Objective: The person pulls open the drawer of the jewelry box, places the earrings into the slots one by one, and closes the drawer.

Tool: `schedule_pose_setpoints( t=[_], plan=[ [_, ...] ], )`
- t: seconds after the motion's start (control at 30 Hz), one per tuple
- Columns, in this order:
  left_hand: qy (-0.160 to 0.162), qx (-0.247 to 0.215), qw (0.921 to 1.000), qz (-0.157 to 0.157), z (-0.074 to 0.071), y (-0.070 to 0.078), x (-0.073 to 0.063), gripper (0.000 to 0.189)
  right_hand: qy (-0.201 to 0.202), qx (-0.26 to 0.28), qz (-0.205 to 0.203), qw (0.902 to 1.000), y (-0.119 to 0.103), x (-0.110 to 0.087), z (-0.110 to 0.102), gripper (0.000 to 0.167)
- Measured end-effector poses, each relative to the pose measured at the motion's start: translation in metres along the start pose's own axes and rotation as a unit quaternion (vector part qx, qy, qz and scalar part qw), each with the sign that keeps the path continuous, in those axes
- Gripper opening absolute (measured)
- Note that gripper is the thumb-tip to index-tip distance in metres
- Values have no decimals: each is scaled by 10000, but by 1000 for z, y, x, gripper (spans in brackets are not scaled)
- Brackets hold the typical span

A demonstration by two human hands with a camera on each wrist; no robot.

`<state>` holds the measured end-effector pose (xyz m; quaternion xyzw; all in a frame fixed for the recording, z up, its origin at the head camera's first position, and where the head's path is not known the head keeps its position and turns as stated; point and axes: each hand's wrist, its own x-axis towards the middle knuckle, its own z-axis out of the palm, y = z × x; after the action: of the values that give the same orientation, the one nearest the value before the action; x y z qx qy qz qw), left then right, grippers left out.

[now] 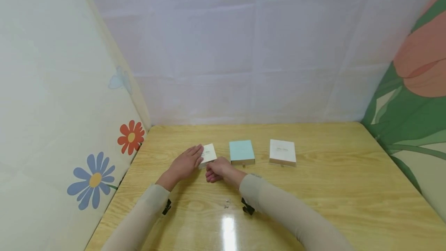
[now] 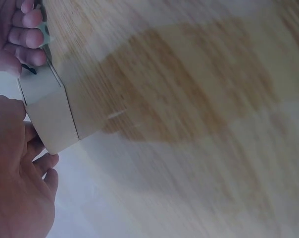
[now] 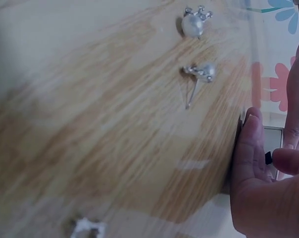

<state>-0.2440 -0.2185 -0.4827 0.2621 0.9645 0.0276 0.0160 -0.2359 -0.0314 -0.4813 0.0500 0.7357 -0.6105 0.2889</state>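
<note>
The beige sleeves (image 1: 296,216) come nearest, cut off at the lower edge, with black pieces (image 1: 248,207) strapped under the wrists. Between them glare whitens a strip of the glossy wood-grain table (image 1: 348,204). Just beyond lie two small pearl earrings (image 3: 193,25), mere specks from the head but clear at the right wrist, where a third silvery piece (image 3: 87,228) is blurred and cut off.

Farther on, the right hand (image 1: 218,167) pinches a small dark tab (image 3: 268,157) at the front of a white box (image 1: 208,153), its other fingers curled in below. The left hand (image 1: 186,162) grips that box, fingers over the top and thumb at the near side, hiding its left part; the lettering is too small to read. The box is leftmost in the row, well apart from a turquoise box (image 1: 241,150) and, farther right, a pale box (image 1: 282,151) with faint lettering.

Behind the table hangs a creased white cloth (image 1: 216,49); flowered hangings (image 1: 130,137) flank it, running out of frame.
</note>
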Motion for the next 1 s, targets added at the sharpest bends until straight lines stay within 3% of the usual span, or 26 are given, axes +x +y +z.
schedule_pose_setpoints(
  t=[1.0],
  plan=[
    [71,-86,9999,-80,1,2,0,55,85,194,-153,9997,3,-1,3,18]
  ],
)
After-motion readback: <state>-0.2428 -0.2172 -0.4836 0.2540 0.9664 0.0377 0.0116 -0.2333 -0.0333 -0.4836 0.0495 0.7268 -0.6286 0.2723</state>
